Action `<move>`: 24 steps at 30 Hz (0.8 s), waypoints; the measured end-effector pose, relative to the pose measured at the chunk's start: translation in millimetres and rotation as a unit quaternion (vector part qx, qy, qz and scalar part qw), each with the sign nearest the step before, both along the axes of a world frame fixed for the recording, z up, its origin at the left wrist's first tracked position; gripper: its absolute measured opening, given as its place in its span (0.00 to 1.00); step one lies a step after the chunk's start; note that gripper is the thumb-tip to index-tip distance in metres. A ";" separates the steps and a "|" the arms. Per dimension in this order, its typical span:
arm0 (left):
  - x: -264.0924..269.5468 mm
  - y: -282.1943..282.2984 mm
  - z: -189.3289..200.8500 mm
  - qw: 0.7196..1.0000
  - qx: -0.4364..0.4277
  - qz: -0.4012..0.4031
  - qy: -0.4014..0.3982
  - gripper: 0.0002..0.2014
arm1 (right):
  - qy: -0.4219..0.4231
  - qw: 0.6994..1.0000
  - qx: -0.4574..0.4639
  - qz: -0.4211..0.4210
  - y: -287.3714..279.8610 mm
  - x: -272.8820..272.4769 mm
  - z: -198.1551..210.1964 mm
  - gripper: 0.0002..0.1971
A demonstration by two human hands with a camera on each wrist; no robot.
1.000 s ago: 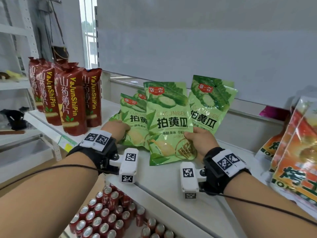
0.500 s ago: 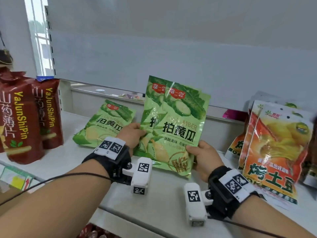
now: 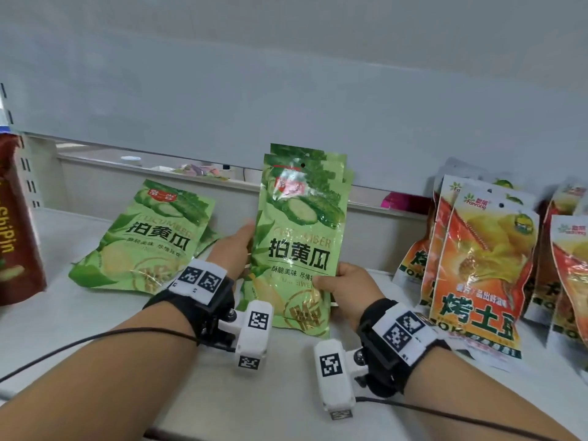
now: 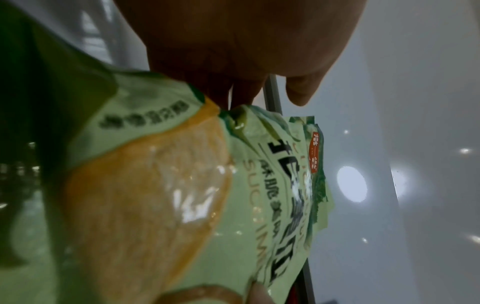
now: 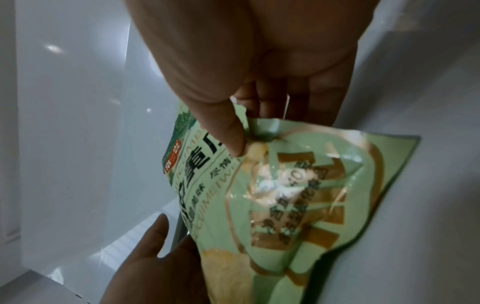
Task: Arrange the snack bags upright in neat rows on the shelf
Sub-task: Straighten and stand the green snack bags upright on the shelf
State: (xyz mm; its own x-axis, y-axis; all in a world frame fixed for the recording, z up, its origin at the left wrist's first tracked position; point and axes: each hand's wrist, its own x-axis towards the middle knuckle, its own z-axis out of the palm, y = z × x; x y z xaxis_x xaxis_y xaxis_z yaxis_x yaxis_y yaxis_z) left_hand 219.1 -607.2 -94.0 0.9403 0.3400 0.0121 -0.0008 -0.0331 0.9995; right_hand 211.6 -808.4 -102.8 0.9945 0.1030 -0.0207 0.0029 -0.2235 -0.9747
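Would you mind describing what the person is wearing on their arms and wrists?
Both forearms are bare, with no sleeves in view. The left hand and right hand are ungloved. Each wrist carries a black strap topped by a white patch with square black-and-white code markers, plus a white boxy camera unit bearing similar markers. A thin black cable trails from each strap.

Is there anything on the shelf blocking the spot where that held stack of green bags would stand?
Nothing visible does. The green cucumber snack bags, gripped by the left hand and right hand, stand over bare white shelf.

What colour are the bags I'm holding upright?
Light green bags with black lettering, clearest in the head view.
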 end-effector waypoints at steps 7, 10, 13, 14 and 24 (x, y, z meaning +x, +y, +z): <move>0.3 2.8 3.0 0.999 0.029 -0.029 0.000 0.27 | -0.033 0.999 -0.002 -0.036 -2.2 2.3 1.7 0.14; -1.1 7.2 10.7 1.000 0.013 -0.015 0.003 0.22 | -0.089 0.992 -0.033 -0.087 -6.7 0.3 12.8 0.21; -6.7 16.1 21.3 1.000 -0.004 0.011 -0.003 0.19 | -0.139 0.982 -0.039 -0.123 -4.4 -3.3 31.5 0.24; -9.3 21.1 24.6 1.000 -0.006 0.020 -0.015 0.19 | -0.159 0.978 -0.032 -0.129 -1.1 -6.0 39.2 0.22; -50.5 117.2 55.4 0.930 0.334 0.150 0.040 0.26 | -0.116 0.985 -0.030 0.124 110.9 -34.8 74.7 0.05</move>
